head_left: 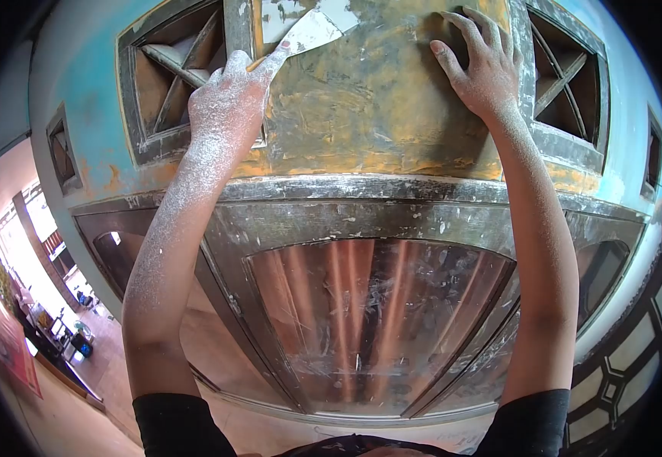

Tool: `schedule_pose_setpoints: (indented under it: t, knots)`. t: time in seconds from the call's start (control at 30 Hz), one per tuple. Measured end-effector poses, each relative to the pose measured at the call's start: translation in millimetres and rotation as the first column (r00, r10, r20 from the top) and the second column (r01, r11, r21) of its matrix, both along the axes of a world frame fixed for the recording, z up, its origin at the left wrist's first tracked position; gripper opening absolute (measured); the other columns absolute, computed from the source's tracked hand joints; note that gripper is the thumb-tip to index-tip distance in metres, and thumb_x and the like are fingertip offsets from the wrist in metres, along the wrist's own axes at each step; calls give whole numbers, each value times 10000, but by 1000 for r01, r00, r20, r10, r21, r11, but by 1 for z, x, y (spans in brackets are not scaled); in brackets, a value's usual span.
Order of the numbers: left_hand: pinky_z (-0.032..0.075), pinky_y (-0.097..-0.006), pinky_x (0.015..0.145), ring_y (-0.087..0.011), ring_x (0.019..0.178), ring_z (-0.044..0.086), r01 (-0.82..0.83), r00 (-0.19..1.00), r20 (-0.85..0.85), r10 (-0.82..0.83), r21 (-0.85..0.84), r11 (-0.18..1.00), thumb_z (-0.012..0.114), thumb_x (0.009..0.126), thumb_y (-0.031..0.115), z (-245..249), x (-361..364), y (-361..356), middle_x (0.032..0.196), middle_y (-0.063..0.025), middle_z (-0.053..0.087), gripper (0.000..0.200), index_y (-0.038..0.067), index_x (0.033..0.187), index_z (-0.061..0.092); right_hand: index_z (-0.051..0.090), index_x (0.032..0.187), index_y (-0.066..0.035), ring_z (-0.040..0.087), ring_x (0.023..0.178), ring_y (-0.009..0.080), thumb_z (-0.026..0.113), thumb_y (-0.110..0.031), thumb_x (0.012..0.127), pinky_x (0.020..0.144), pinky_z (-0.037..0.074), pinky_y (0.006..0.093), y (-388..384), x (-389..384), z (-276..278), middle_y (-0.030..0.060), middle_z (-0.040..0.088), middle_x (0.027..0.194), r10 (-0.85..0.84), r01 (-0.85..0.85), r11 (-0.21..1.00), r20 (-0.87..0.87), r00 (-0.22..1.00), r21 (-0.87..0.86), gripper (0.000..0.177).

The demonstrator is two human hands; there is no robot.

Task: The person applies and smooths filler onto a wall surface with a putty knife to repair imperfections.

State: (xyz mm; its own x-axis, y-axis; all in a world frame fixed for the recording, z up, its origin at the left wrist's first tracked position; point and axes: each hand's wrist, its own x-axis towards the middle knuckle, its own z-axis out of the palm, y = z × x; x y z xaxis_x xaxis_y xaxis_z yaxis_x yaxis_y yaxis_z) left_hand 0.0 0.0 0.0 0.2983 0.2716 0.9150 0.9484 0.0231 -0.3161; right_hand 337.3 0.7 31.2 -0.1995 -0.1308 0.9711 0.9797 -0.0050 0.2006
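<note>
My left hand (232, 99), coated in white dust, is wrapped round the handle of a putty knife (314, 32). The knife's wide blade lies at the wall (346, 107), beside a white patch near the top. Grey and ochre stains cover this stretch of wall between two vents. With fingers spread, my right hand (483, 65) rests against the same wall, near the right vent, holding nothing. White dust also coats my left forearm.
Below the wall runs a dark wooden frame (361, 209) with a glass pane (376, 320) and pinkish curtains behind it. Wooden vents with crossed slats (174, 68) flank the stained wall. A bright doorway and cluttered floor show at far left.
</note>
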Motion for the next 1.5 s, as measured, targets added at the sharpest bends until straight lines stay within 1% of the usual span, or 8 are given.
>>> schedule_pose_setpoints:
  t: [0.07, 0.17, 0.23, 0.37, 0.57, 0.6, 0.9, 1.5]
  knots:
    - [589, -420, 865, -255, 1055, 668, 21, 998, 56, -17, -64, 998, 609, 1001, 172, -2, -2, -2, 1100, -83, 578, 608, 383, 1547, 444, 528, 1462, -326, 430, 1430, 312, 551, -609, 995, 1169, 331, 544, 17, 13, 1, 23, 471, 1529, -66, 63, 996, 49, 997, 61, 546]
    - [600, -406, 798, -241, 971, 670, 125, 989, -98, -111, 153, 980, 571, 1014, 160, 16, -33, 18, 1065, -79, 563, 538, 386, 1498, 512, 529, 1460, -327, 435, 1424, 308, 556, -598, 996, 1169, 332, 537, 13, 13, -3, 25, 472, 1527, -99, 97, 992, 19, 995, 86, 539]
    - [592, -406, 830, -240, 978, 650, 123, 987, -126, -103, 163, 979, 559, 1019, 154, 29, -42, 22, 1038, -75, 552, 530, 386, 1494, 518, 528, 1462, -323, 429, 1427, 316, 560, -589, 997, 1176, 326, 535, 12, 11, -6, 35, 466, 1531, -108, 107, 992, 13, 994, 75, 536]
    - [545, -404, 886, -246, 1039, 623, 0, 962, -262, 79, 290, 957, 579, 944, 65, 67, -55, 18, 1076, -52, 578, 596, 340, 1471, 547, 523, 1468, -312, 416, 1435, 335, 566, -578, 999, 1188, 316, 533, 11, 12, -9, 50, 453, 1543, -82, 80, 995, 42, 996, 66, 541]
    - [504, -465, 979, -274, 1085, 620, 195, 885, -464, 48, 462, 865, 546, 962, 81, 138, -81, 38, 1166, -57, 597, 600, 382, 1481, 532, 521, 1471, -316, 417, 1436, 331, 569, -571, 1000, 1189, 318, 525, 11, 11, -9, 42, 452, 1548, -116, 115, 992, 27, 993, 50, 537]
    - [411, -459, 1003, -302, 1168, 541, 125, 925, -379, -17, 261, 957, 530, 942, 134, 130, -59, 6, 1194, -81, 594, 407, 241, 1312, 664, 521, 1470, -318, 417, 1437, 329, 570, -572, 999, 1189, 319, 526, 11, 11, -10, 40, 451, 1550, -113, 112, 993, 30, 993, 48, 537]
    - [436, -475, 965, -318, 1121, 565, 272, 824, -566, -14, 374, 887, 543, 928, 138, 147, -67, 28, 1156, -83, 607, 358, 281, 1211, 709, 523, 1469, -326, 410, 1442, 330, 569, -579, 998, 1192, 321, 527, 9, 10, -12, 41, 449, 1554, -115, 113, 992, 44, 992, 46, 537]
    - [429, -498, 961, -335, 1124, 558, 298, 805, -590, -55, 323, 898, 556, 913, 110, 152, -66, 40, 1142, -99, 586, 443, 312, 1285, 687, 550, 1450, -318, 414, 1438, 328, 589, -569, 990, 1184, 329, 530, 9, 12, -11, 49, 462, 1539, -70, 67, 997, 63, 996, 37, 525]
